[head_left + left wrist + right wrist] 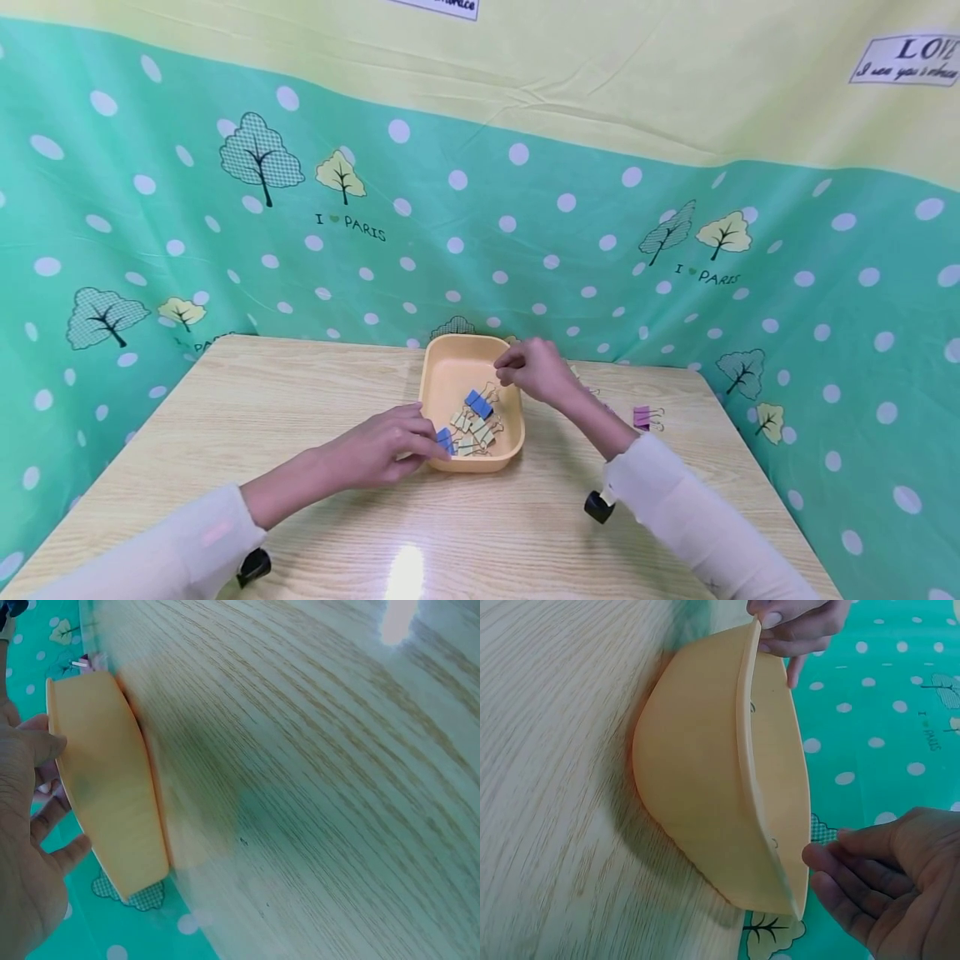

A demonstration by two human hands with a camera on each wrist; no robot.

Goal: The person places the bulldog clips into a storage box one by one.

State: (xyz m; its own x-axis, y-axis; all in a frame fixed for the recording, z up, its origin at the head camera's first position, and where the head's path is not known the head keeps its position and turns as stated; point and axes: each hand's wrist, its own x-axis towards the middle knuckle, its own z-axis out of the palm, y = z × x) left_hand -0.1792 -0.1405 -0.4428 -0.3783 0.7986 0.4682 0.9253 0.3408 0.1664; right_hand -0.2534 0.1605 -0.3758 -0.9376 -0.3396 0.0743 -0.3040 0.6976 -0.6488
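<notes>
A pale orange plastic basket (471, 465) stands at the back middle of the table. In it lie two blue binder clips (478, 404) and several pale yellow binder clips (482, 431). My left hand (386, 446) grips the basket's rim at its near left corner, thumb and fingers on either side of it. Over the right far side of the basket hovers my right hand (536, 371), fingers loosely bent. In the right wrist view the right hand (877, 881) shows nothing between thumb and fingers, beside the basket's opening (784, 780).
Right of the basket, a magenta binder clip (642, 417) lies on the wooden table (300, 379), with other clips partly behind my right forearm. A green and yellow printed curtain (465, 208) hangs behind the table and along its sides.
</notes>
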